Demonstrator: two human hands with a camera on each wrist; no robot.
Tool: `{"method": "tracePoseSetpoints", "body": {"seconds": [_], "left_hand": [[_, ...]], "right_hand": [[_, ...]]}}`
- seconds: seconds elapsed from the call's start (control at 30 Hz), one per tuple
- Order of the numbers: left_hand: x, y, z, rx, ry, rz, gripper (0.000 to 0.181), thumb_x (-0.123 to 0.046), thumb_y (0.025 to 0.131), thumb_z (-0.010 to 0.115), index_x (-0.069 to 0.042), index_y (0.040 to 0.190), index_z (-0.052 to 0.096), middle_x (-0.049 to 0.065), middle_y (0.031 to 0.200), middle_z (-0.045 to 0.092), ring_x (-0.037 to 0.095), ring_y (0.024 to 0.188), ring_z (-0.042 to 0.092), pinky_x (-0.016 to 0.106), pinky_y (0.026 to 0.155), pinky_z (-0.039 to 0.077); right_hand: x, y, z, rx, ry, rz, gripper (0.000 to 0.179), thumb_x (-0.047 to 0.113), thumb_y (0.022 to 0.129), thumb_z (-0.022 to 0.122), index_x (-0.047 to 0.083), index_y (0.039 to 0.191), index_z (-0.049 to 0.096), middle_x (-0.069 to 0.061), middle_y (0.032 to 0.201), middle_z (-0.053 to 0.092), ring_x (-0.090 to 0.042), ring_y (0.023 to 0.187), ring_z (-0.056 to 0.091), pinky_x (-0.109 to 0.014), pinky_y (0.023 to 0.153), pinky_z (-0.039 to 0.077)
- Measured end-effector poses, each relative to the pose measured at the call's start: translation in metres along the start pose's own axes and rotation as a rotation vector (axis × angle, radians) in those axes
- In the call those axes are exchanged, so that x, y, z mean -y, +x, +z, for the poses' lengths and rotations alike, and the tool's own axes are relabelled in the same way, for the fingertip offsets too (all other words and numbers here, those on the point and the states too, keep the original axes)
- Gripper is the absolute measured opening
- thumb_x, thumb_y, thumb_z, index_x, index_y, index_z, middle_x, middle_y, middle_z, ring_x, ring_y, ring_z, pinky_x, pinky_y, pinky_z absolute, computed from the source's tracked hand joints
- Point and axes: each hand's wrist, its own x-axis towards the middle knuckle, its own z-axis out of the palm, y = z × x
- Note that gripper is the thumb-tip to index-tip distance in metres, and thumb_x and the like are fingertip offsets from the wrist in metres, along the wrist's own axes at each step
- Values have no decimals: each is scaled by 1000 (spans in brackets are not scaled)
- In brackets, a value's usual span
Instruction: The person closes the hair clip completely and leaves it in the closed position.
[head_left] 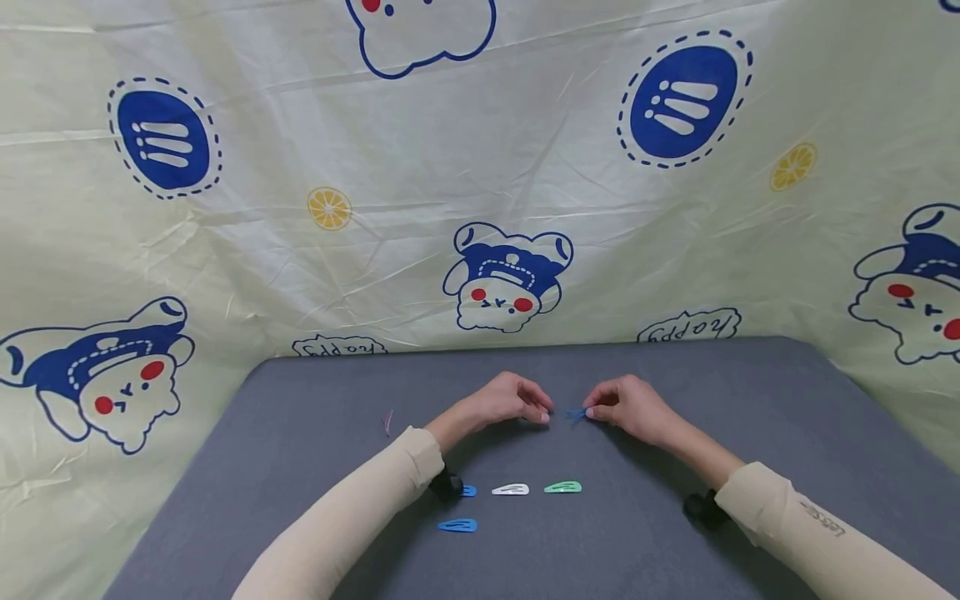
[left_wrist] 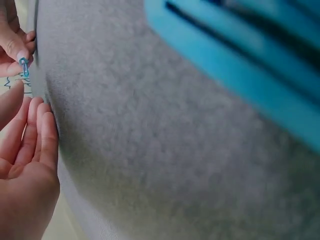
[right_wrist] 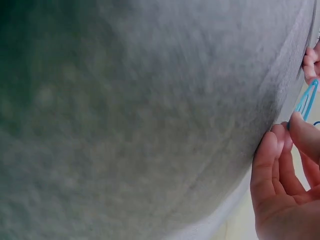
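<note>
Pinched between thumb and fingertips of my right hand [head_left: 628, 408] is a small, thin blue hair clip [head_left: 576, 414], held above the far half of the table. Its looped end points toward my left hand [head_left: 513, 400], and in the right wrist view the clip [right_wrist: 306, 100] shows narrow blue strips with gaps between them. Facing it from the left, my left hand holds nothing. In the left wrist view its fingers [left_wrist: 40, 130] are nearly straight and the thumb stands apart from them. The head view leaves a small gap between its fingertips and the clip.
On the grey table [head_left: 315, 517] nearer me lie a white hair clip [head_left: 511, 490], a green one [head_left: 563, 487] and a blue one [head_left: 457, 526]. Another blue clip [head_left: 468, 491] is partly hidden by the left wrist camera. A thin pink item [head_left: 387, 422] lies farther left.
</note>
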Motion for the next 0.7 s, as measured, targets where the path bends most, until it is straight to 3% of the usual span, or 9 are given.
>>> {"method": "tracePoseSetpoints", "body": {"seconds": [0.3,0.7], "left_hand": [[-3,-11,-12,-21,69,33,21,-12,88,74,-5,108,74,-2,91,69,15,81,57,25,73,47],[-10,-28,-18,-68,92,105,25,-10,89,73,0,111,71,-2,91,69,16,83,59,26,77,48]], "right_hand": [[10,-8,3,-57,10,-21,5,10,91,71,12,88,74,3,83,67,-15,75,56,-31,66,47],[35,-23,10,-240,19,-61,7,10,90,72,14,95,75,3,91,68,-13,78,60,-29,65,51]]}}
